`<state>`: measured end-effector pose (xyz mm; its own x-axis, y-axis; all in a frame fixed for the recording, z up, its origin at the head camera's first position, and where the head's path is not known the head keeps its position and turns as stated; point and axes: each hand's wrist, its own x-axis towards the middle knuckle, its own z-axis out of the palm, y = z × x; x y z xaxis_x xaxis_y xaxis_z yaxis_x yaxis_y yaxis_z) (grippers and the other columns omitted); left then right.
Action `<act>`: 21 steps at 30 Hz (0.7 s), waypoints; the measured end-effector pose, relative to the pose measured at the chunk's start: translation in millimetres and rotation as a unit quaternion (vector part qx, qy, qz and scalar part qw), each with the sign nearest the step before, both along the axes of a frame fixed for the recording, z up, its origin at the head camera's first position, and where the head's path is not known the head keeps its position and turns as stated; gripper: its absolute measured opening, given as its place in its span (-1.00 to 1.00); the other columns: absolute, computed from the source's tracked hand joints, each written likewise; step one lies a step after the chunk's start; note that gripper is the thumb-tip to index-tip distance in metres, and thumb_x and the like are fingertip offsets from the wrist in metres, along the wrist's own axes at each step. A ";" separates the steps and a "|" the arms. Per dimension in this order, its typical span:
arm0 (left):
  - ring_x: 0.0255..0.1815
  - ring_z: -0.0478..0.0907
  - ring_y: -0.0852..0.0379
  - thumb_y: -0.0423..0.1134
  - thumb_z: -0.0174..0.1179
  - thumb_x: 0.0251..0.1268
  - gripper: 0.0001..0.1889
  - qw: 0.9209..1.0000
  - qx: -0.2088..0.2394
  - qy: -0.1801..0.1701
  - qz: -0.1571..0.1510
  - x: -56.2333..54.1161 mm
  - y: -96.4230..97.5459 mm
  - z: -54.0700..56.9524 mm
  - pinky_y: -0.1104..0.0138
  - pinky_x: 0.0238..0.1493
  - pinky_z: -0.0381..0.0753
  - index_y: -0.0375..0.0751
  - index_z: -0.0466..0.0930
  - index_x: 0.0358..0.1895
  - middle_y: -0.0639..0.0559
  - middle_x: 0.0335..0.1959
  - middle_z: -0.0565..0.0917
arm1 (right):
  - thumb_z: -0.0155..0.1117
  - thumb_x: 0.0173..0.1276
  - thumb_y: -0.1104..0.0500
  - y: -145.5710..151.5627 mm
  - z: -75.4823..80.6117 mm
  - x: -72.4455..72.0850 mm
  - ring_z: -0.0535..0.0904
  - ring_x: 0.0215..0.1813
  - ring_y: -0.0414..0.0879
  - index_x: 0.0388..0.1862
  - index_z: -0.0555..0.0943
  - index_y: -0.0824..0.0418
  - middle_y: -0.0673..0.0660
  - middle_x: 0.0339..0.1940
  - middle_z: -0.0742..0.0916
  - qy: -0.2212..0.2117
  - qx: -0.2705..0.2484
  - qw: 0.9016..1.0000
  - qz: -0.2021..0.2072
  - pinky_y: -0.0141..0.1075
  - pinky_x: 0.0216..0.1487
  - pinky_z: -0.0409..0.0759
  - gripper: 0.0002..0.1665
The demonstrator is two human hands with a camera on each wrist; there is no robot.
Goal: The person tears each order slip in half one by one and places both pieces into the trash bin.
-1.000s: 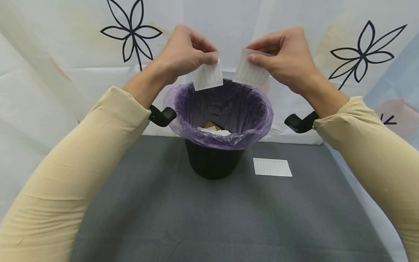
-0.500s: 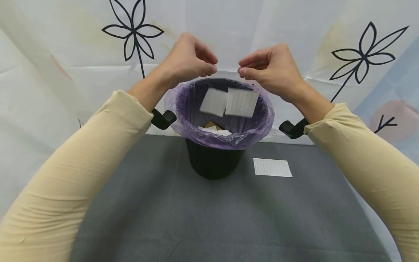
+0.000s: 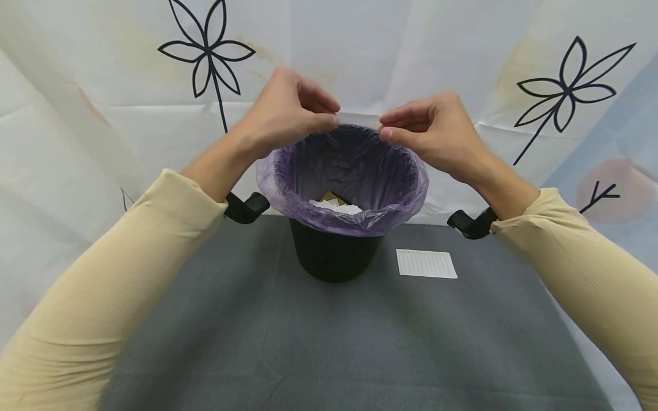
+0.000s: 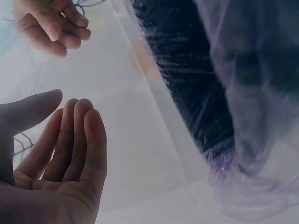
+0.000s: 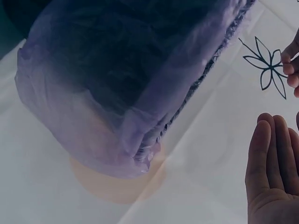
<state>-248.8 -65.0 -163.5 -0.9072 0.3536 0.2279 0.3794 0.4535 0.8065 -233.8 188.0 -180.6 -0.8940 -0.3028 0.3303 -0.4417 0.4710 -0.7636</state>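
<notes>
A black trash can (image 3: 336, 251) with a purple plastic liner (image 3: 288, 202) folded over its rim stands at the back of the grey surface. White paper pieces (image 3: 341, 207) and a brown scrap (image 3: 333, 197) lie inside, low down. My left hand (image 3: 289, 111) hovers above the bin's left rim, its fingers relaxed and holding nothing. Over the right rim, my right hand (image 3: 439, 134) is bent loosely and also holds nothing. In the left wrist view, a gap shows between thumb and fingers (image 4: 96, 135). The right wrist view has straight fingers (image 5: 261, 154) beside the liner.
A white lined card (image 3: 426, 264) lies flat on the grey cloth (image 3: 329, 342), right of the bin. Behind the bin hangs a white sheet (image 3: 360, 45) with black flower outlines. Each wrist wears a black camera mount (image 3: 247, 207).
Both hands let go of their lined paper pieces, which fell into the bin. The hands have lowered a little since. The card on the cloth has stayed put.
</notes>
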 end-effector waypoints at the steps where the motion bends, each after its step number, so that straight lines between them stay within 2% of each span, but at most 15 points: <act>1: -0.14 0.67 0.07 -0.29 0.38 0.31 -0.76 1.000 0.007 0.001 -0.003 3.0 -0.4 -1.4 0.30 -0.09 0.59 -0.29 0.75 -0.01 -0.08 -0.14 0.76 | 0.47 0.33 0.23 1.4 -0.6 3.0 0.76 -0.15 -0.19 0.00 0.75 0.35 0.04 -0.19 0.83 0.001 -0.005 1.000 0.002 -0.42 -0.06 0.64 -0.70; 4: -0.15 0.69 0.06 -0.29 0.39 0.30 -0.78 1.000 0.023 0.004 -0.014 12.6 -1.2 -6.0 0.30 -0.12 0.60 -0.29 0.76 -0.04 -0.07 -0.16 0.77 | 0.48 0.32 0.24 5.9 -2.1 12.8 0.77 -0.12 -0.18 -0.01 0.77 0.32 0.05 -0.17 0.83 0.004 -0.023 1.000 0.004 -0.42 -0.04 0.64 -0.71; 11: -0.18 0.72 0.07 -0.35 0.42 0.25 -0.82 0.997 0.054 0.018 -0.043 37.6 1.4 -17.4 0.28 -0.02 0.63 -0.29 0.78 -0.10 -0.07 -0.21 0.79 | 0.46 0.34 0.26 20.2 -6.2 39.7 0.76 -0.09 -0.14 0.00 0.75 0.35 0.04 -0.16 0.83 0.024 -0.047 0.999 0.003 -0.43 -0.01 0.63 -0.71; 16: -0.24 0.74 0.07 -0.35 0.44 0.23 -0.82 0.995 0.065 0.034 -0.072 57.1 3.7 -28.1 0.27 -0.09 0.66 -0.28 0.78 -0.11 -0.05 -0.23 0.78 | 0.43 0.32 0.37 29.6 -14.6 57.6 0.77 -0.09 -0.10 -0.01 0.73 0.43 0.12 -0.15 0.82 0.028 -0.101 0.994 0.035 -0.41 -0.02 0.64 -0.73; 21: -0.29 0.74 0.12 -0.38 0.44 0.22 -0.81 0.989 0.088 0.051 -0.112 76.0 6.8 -43.3 0.28 -0.11 0.69 -0.30 0.77 -0.11 -0.01 -0.26 0.78 | 0.40 0.31 0.44 39.4 -29.1 72.8 0.76 -0.07 -0.06 0.02 0.71 0.44 0.15 -0.11 0.82 0.033 -0.109 0.992 0.050 -0.41 -0.02 0.65 -0.71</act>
<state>-172.8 -58.3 -206.7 -0.7799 0.4897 0.3899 0.5378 0.2055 0.8177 -161.1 227.4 -209.7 -0.8374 -0.3043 0.4541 -0.5299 0.2483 -0.8109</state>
